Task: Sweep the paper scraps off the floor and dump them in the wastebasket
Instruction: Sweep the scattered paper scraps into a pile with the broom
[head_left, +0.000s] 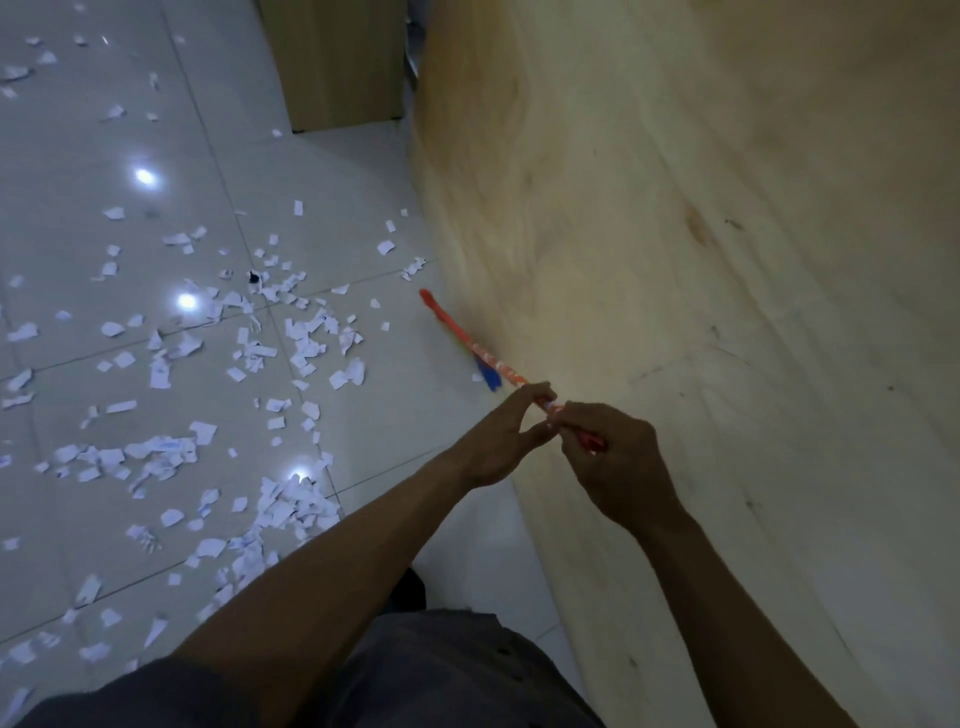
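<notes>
Together, left hand (501, 441) and right hand (618, 462) grip the red broom handle (467, 340); paper scraps (347, 375) lie left of them.

The left hand (496, 439) and right hand (621, 462) grip a red broom handle (467, 340) reaching ahead of them beside a wooden panel (727, 208). Paper scraps (291, 332) litter the floor (363, 171) left of the hands.

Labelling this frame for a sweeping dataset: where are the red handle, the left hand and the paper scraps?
red handle (467, 338): head view, bare shaft at mid-length.
left hand (493, 441): head view, middle of the hand.
paper scraps (283, 512): head view, a scrap in the near heap.
</notes>
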